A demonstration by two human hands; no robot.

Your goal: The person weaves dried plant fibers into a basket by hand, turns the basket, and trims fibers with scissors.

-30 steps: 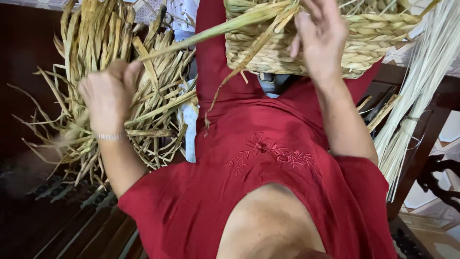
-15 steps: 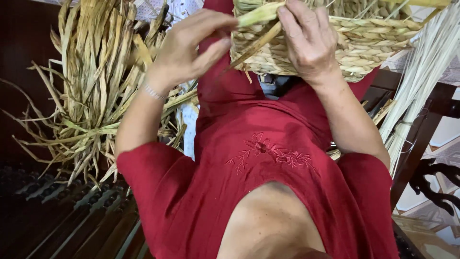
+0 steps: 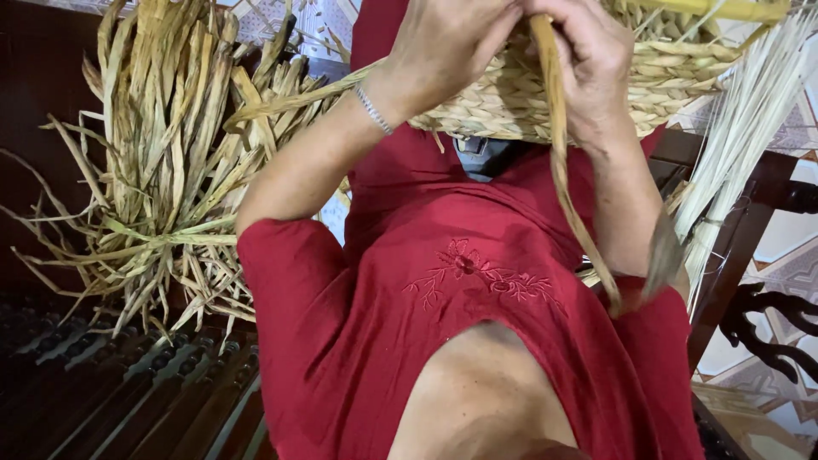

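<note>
Head view, looking down over a red embroidered garment.

Left hand — fingers curled shut against the rim of the woven basket, which sits at the top of the frame on the person's lap, partly cut off by the upper edge. A thin bracelet circles the left wrist. What the left fingers pinch cannot be made out exactly; they press at the point where a dried reed strand meets the weave.

Right hand — clenched on the same strand just beside the left hand, knuckles touching the basket wall. The strand hangs down from the two hands, runs along the right forearm and ends loose near the elbow.

Bundle of dried reeds — lies to the person's left on a dark slatted wooden bench, well apart from both hands, tied about its middle, ends fanned out.

Pale thin stalks stand to the right, beside the basket.
</note>
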